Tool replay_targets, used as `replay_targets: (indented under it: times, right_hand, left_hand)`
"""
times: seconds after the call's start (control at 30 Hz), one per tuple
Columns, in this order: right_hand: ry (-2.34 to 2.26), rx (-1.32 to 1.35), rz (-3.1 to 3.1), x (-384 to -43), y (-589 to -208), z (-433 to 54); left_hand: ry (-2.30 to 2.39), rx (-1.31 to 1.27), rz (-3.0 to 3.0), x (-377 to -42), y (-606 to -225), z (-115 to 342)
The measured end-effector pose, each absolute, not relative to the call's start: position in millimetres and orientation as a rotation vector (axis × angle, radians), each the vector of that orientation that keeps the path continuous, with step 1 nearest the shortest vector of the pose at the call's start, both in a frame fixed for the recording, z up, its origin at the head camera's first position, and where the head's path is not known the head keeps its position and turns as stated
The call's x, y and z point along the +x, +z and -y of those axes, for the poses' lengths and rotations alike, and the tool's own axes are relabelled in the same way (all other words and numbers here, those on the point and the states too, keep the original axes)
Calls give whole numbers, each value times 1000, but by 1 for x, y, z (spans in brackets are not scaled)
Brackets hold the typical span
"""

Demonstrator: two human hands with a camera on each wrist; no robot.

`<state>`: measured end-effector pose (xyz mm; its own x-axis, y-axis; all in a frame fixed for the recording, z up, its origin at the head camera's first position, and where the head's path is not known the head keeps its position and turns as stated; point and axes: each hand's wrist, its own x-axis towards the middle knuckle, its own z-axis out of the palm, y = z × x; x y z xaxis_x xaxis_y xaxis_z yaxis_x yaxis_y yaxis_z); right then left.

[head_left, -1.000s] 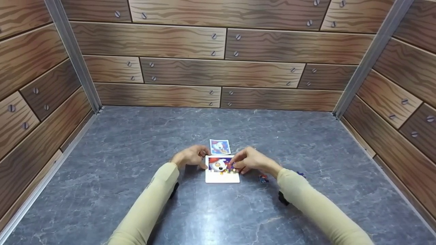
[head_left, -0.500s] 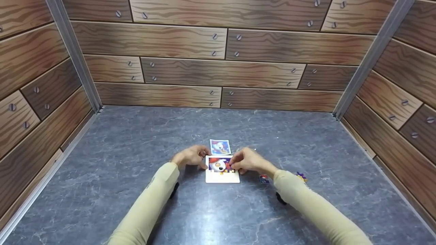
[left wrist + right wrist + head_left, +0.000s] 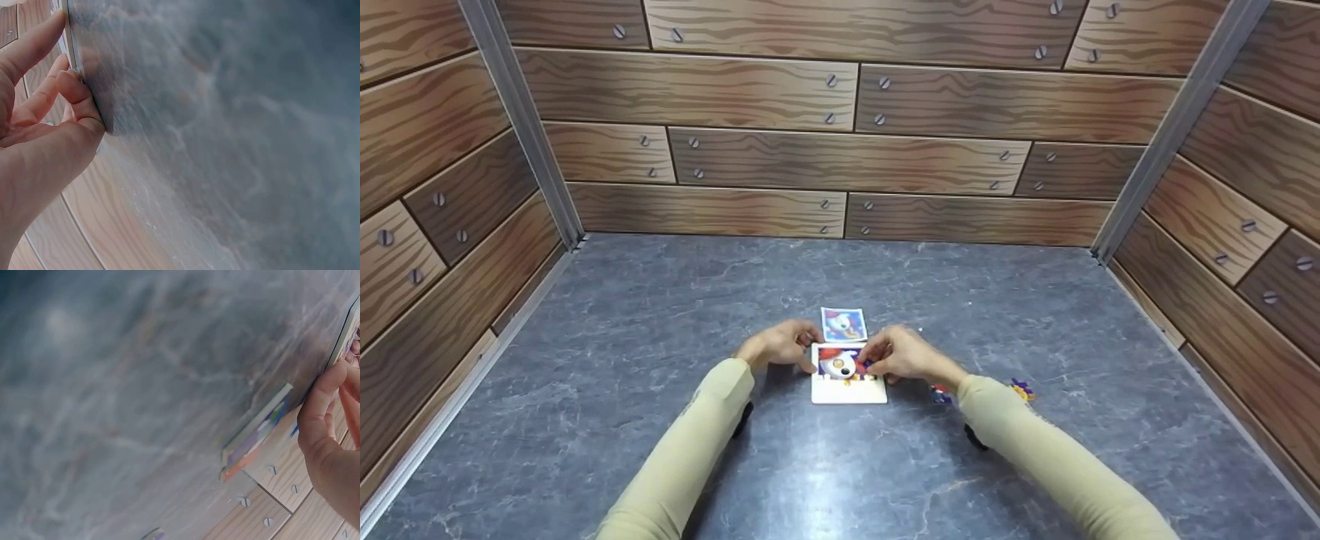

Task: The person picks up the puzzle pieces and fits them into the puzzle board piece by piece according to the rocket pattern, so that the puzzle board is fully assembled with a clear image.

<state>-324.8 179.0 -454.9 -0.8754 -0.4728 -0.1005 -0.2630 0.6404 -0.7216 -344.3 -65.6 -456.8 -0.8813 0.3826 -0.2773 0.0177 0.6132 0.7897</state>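
A white puzzle board (image 3: 849, 394) lies flat on the table in the head view. Its upper part carries a partly assembled jigsaw picture (image 3: 838, 364) of a white cartoon animal on red and purple. My left hand (image 3: 786, 343) touches the board's left edge, thumb low and fingers spread toward the top corner. Over the picture's right side, my right hand (image 3: 906, 354) pinches what looks like a small jigsaw piece between thumb and index finger; the fingers mostly hide it. In the right wrist view the board's edge (image 3: 341, 340) shows beside the fingers.
A printed picture card (image 3: 844, 325) lies just behind the board. To the right, near the right sleeve, are a loose jigsaw piece (image 3: 940, 395) and a purple and yellow cluster of pieces (image 3: 1021, 389). Wood-patterned walls (image 3: 697, 157) enclose the grey table (image 3: 660, 300).
My right hand has shifted slightly left over the picture, and its sleeve now uncovers the purple and yellow pieces. The left hand and the board have stayed in place.
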Motion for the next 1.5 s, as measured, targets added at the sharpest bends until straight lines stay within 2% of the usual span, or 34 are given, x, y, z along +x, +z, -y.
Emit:
replay_targets:
  times: [0.6, 0.87, 1.07, 1.5]
  right_hand:
    - [-1078, -641, -2598, -323, -456, -176]
    - [-1124, -540, -2501, -324, -454, -180]
    - [-1223, -508, -2298, -327, -450, -195]
    - [-1063, -672, -2290, -332, -444, -243]
  left_hand:
    - [1164, 317, -2441, -344, -455, 67]
    - [1151, 312, -2435, -344, -456, 66]
    - [1144, 347, -2439, -345, -456, 65]
    - [1187, 320, -2433, -343, -457, 66]
